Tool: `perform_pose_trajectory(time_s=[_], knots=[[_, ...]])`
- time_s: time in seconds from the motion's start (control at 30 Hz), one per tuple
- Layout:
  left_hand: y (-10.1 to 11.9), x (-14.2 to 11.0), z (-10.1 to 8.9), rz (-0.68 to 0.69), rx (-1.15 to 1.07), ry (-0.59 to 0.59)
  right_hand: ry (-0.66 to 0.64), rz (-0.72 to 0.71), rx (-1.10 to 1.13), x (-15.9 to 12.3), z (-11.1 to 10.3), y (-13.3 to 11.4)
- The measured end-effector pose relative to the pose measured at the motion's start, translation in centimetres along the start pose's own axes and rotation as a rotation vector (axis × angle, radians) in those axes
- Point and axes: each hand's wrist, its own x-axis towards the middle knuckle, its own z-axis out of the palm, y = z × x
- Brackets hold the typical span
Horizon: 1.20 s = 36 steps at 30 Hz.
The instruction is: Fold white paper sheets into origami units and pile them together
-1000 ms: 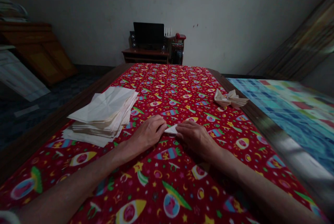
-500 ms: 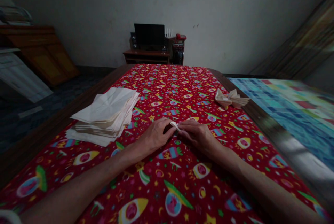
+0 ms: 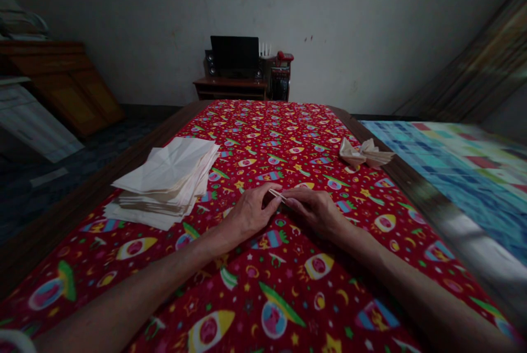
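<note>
No legible text, labels or numbers in view.

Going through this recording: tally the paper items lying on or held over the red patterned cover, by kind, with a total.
Stack of paper sheets: 1
Narrow folded paper strip, between the left hand and right hand: 1
Crumpled folded paper shape: 1
Total: 3

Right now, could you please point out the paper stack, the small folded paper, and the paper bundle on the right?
paper stack (image 3: 164,169): head view, on the top sheet.
small folded paper (image 3: 276,194): head view, on its middle.
paper bundle (image 3: 362,154): head view, on its middle.
</note>
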Motion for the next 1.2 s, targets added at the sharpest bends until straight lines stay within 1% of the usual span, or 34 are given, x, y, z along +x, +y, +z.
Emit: perform_pose_trajectory(time_s=[0.07, 0.17, 0.23, 0.3, 0.4, 0.47, 0.53, 0.6, 0.67, 0.73, 0.83, 0.93, 1.03, 1.2], knots=[[0.1, 0.1, 0.1, -0.009, 0.011, 0.000, 0.006, -0.037, -0.086, -0.1, 0.4, 0.2], [0.3, 0.2, 0.2, -0.012, 0.014, 0.011, -0.003, -0.148, -0.285, -0.1, 1.2, 0.4], [0.5, 0.2, 0.4, -0.012, 0.007, 0.024, -0.002, -0.170, -0.367, 0.0, 1.7, 0.3], [0.7, 0.2, 0.5, -0.027, 0.022, 0.045, 0.050, -0.123, -0.344, 0.2, 1.8, -0.2], [0.7, 0.3, 0.6, -0.051, 0.057, 0.089, 0.164, -0.020, -0.201, 0.4, 1.7, -1.1], [0.6, 0.3, 0.4, -0.043, 0.058, 0.133, 0.222, 0.074, -0.108, 0.4, 1.7, -1.5], [0.5, 0.2, 0.1, -0.014, 0.059, 0.184, 0.246, 0.189, -0.045, 0.2, 1.8, -1.5], [0.2, -0.2, -0.3, 0.040, 0.068, 0.172, 0.234, 0.239, -0.046, -0.1, 1.9, -1.2], [0.0, -0.6, -0.5, 0.112, 0.087, 0.098, 0.200, 0.175, -0.126, -0.6, 1.9, -0.8], [-0.3, -1.1, -0.7, 0.183, 0.120, 0.025, 0.158, 0.052, -0.265, -1.0, 1.7, -0.7], [-0.6, -1.7, -0.7, 0.255, 0.203, -0.030, 0.105, -0.091, -0.508, -1.4, 1.3, -0.9], [-0.7, -1.9, -0.8, 0.320, 0.276, -0.066, 0.050, -0.165, -0.647, -1.6, 0.7, -1.2], [-0.8, -2.0, -0.9, 0.372, 0.306, -0.086, 0.003, -0.177, -0.641, -1.7, 0.3, -1.0], [-1.2, -1.9, -0.6, 0.340, 0.241, -0.079, 0.032, -0.175, -0.492, -2.1, 0.3, 0.0]])
